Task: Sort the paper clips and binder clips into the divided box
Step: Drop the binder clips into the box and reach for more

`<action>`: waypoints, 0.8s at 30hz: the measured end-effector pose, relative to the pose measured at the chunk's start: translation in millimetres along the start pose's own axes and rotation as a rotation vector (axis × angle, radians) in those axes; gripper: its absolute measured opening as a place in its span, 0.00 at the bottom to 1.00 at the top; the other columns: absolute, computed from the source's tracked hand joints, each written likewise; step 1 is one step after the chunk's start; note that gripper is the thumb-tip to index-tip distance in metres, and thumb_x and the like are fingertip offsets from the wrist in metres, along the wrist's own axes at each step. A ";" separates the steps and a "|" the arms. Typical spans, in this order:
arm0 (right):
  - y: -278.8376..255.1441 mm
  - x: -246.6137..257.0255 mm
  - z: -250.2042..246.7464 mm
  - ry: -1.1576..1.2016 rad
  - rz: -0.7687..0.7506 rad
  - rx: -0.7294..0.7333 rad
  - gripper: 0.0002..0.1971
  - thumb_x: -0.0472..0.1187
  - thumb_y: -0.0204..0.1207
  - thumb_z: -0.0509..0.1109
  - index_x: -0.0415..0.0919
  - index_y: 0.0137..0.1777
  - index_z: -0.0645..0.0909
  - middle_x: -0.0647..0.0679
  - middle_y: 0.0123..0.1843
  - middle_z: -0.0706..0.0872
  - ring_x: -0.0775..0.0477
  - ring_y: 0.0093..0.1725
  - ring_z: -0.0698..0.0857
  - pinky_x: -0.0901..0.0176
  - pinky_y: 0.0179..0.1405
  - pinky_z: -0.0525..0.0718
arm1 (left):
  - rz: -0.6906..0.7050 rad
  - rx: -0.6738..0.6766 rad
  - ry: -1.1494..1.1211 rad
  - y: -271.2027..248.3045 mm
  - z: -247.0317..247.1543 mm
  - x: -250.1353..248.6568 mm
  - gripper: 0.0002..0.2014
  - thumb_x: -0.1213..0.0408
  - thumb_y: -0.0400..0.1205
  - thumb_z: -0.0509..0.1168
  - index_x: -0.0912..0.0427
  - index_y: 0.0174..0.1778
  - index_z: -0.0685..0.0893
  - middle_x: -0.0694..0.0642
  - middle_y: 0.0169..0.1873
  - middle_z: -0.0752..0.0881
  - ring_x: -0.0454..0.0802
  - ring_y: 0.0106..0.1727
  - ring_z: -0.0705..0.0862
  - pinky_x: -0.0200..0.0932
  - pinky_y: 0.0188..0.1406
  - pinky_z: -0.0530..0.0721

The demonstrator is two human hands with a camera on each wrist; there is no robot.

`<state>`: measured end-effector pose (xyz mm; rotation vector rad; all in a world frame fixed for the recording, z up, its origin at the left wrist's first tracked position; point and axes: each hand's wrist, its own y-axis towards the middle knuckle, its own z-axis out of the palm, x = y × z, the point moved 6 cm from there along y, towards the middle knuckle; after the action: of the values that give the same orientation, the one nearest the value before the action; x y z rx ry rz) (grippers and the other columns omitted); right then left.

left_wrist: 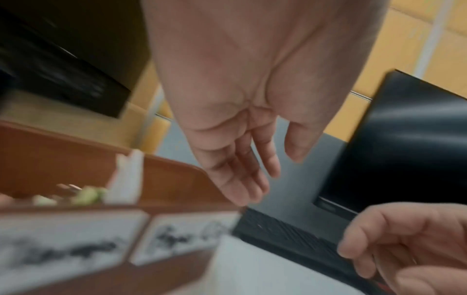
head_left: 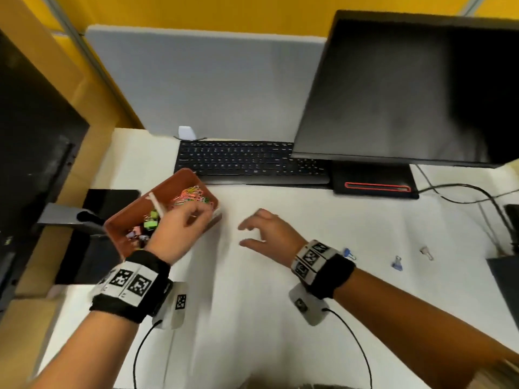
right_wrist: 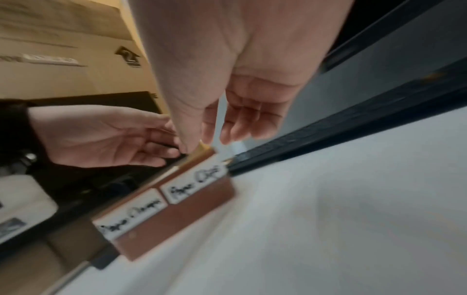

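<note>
Our left hand (head_left: 179, 231) hangs over the near edge of the brown divided box (head_left: 185, 175), fingers loosely extended and apart, holding nothing that the left wrist view shows. Our right hand (head_left: 268, 231) hovers above the bench (head_left: 252, 318) just right of the box, fingers relaxed and slightly curled, thumb apart from them, nothing in it.

The box sits at the left edge of the bench, tilted diagonally, with a white divider (head_left: 156, 204) across it. The far compartment holds a heap of coloured paper clips (head_left: 189, 196). The near compartment holds binder clips (head_left: 147, 224), green and pink among them, partly hidden by our left hand. Two white handwritten labels (right_wrist: 161, 203) are stuck on the box's outer wall; the right wrist view is too blurred to read them reliably.

Three loose binder clips lie on the bench well to the right, behind our right wrist: a blue one (head_left: 349, 253) just beside the wristband, a second blue one (head_left: 396, 263) further right, and a pale one (head_left: 427, 252) beyond that.

A black keyboard (head_left: 247, 161) lies behind the box, with a dark monitor (head_left: 407, 88) to its right.
</note>
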<state>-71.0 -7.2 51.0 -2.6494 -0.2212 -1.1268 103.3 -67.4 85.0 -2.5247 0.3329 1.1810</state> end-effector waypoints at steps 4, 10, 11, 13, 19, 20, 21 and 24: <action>-96.5 -105.4 -49.9 -0.083 0.276 -0.032 0.18 0.51 0.71 0.74 0.50 0.59 0.79 0.53 0.53 0.76 0.56 0.50 0.78 0.50 0.58 0.81 | 0.138 0.171 0.024 10.2 102.2 -50.2 0.09 0.65 0.78 0.67 0.50 0.53 0.82 0.50 0.48 0.85 0.40 0.44 0.84 0.28 0.41 0.78; -226.1 -202.1 -89.7 -0.154 0.555 0.060 0.27 0.56 0.64 0.78 0.55 0.62 0.76 0.56 0.57 0.70 0.49 0.55 0.77 0.52 0.61 0.79 | 0.326 0.459 0.204 6.5 254.6 -94.8 0.20 0.65 0.75 0.69 0.48 0.63 0.79 0.50 0.57 0.77 0.45 0.57 0.77 0.34 0.62 0.72; -238.3 -210.6 -88.7 -0.150 0.561 0.096 0.29 0.55 0.63 0.79 0.55 0.65 0.76 0.54 0.61 0.70 0.48 0.59 0.77 0.54 0.63 0.78 | 0.338 0.483 0.238 7.0 274.1 -93.7 0.21 0.64 0.74 0.69 0.48 0.64 0.79 0.50 0.58 0.77 0.48 0.60 0.76 0.40 0.66 0.73; -254.6 -224.0 -83.9 -0.145 0.548 0.168 0.30 0.51 0.64 0.79 0.54 0.67 0.76 0.52 0.66 0.69 0.50 0.60 0.76 0.57 0.64 0.77 | 0.315 0.508 0.284 7.0 305.4 -90.2 0.22 0.66 0.73 0.69 0.47 0.63 0.79 0.50 0.58 0.77 0.53 0.62 0.76 0.46 0.69 0.73; -261.0 -246.4 -81.6 -0.051 0.441 0.117 0.15 0.37 0.71 0.74 0.43 0.58 0.84 0.46 0.60 0.78 0.50 0.53 0.79 0.63 0.58 0.74 | 0.288 0.430 0.355 3.9 340.2 -96.7 0.07 0.73 0.74 0.68 0.59 0.45 0.84 0.50 0.45 0.76 0.53 0.49 0.77 0.39 0.54 0.74; -259.6 -248.9 -82.4 -0.055 0.433 0.116 0.13 0.38 0.71 0.74 0.41 0.56 0.85 0.46 0.57 0.80 0.47 0.55 0.80 0.63 0.58 0.74 | 0.283 0.430 0.374 4.5 341.3 -98.4 0.05 0.73 0.74 0.68 0.59 0.42 0.84 0.51 0.42 0.76 0.53 0.47 0.78 0.41 0.51 0.76; -258.7 -251.3 -83.5 -0.062 0.430 0.124 0.11 0.39 0.71 0.74 0.40 0.54 0.85 0.47 0.53 0.79 0.46 0.55 0.80 0.62 0.56 0.73 | 0.282 0.432 0.391 5.8 343.3 -99.9 0.05 0.73 0.74 0.68 0.60 0.41 0.83 0.51 0.40 0.77 0.53 0.44 0.77 0.43 0.48 0.78; -256.3 -256.3 -87.3 -0.064 0.402 0.123 0.07 0.39 0.69 0.75 0.37 0.45 0.86 0.51 0.47 0.73 0.49 0.46 0.75 0.63 0.49 0.71 | 0.284 0.424 0.405 9.9 346.5 -107.6 0.06 0.73 0.71 0.72 0.60 0.37 0.82 0.50 0.37 0.75 0.51 0.40 0.76 0.33 0.40 0.73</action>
<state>-368.0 202.3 -32.2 -2.4700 0.2164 -0.8681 -209.2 67.0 -41.6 -2.3600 0.9588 0.5832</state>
